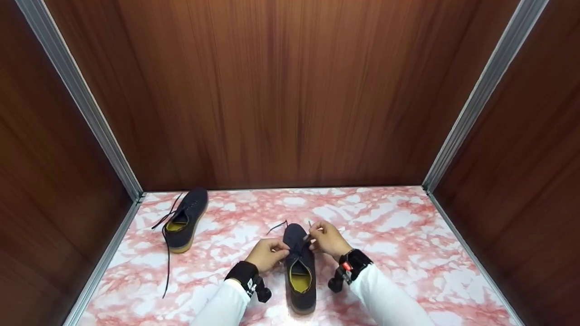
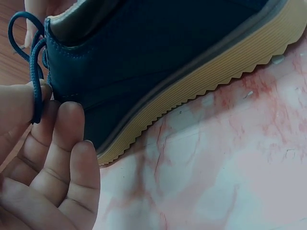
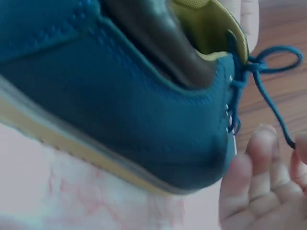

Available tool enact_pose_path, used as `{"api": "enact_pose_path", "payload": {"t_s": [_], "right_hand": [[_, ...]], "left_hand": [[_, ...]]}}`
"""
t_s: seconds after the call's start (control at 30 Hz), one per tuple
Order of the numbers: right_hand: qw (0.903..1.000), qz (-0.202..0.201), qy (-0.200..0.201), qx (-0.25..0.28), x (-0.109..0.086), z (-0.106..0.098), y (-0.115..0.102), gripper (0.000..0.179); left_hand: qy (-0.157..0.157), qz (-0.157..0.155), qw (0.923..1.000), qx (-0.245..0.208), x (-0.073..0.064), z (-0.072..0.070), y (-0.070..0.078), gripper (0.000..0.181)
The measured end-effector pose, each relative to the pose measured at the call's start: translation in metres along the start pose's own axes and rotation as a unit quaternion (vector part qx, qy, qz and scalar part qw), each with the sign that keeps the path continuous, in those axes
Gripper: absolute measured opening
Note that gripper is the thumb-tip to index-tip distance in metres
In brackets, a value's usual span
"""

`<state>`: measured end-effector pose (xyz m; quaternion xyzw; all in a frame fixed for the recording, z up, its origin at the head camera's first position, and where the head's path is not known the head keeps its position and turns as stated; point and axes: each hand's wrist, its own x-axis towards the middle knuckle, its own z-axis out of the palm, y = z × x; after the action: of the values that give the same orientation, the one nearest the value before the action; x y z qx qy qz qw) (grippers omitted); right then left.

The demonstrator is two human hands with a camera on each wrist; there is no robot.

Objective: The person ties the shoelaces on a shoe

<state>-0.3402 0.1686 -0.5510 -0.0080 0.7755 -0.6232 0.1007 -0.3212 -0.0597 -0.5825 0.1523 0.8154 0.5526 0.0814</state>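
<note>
A dark lace-up shoe (image 1: 302,301) with a yellow lining stands in the middle of the marbled surface, its toe pointing away from me. On its left side, my left hand (image 1: 266,254) pinches a strand of the dark shoelace (image 2: 36,91) between thumb and fingers. My right hand (image 1: 331,241), at the shoe's right, holds another strand (image 3: 271,105) between thumb and finger, drawn out from the knot (image 3: 252,66) over the tongue. One loop (image 3: 298,55) sticks out from that knot in the right wrist view. The sole (image 2: 211,72) is tan with a ridged edge.
A matching shoe (image 1: 195,206) sits at the back left, its long loose lace (image 1: 168,271) trailing toward me over the red and white surface (image 1: 385,280). Brown wood-grain panels (image 1: 281,90) with metal corner strips enclose the back and both sides.
</note>
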Motion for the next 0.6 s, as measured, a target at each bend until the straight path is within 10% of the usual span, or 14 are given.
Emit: {"api": "enact_pose_path", "payload": {"t_s": [0.6], "right_hand": [[0.9892,-0.02,-0.054,0.135,-0.005,-0.014,-0.015,0.015]], "left_hand": [[0.012,0.011,0.9998,0.007,0.0,-0.003,0.011,0.023]]}}
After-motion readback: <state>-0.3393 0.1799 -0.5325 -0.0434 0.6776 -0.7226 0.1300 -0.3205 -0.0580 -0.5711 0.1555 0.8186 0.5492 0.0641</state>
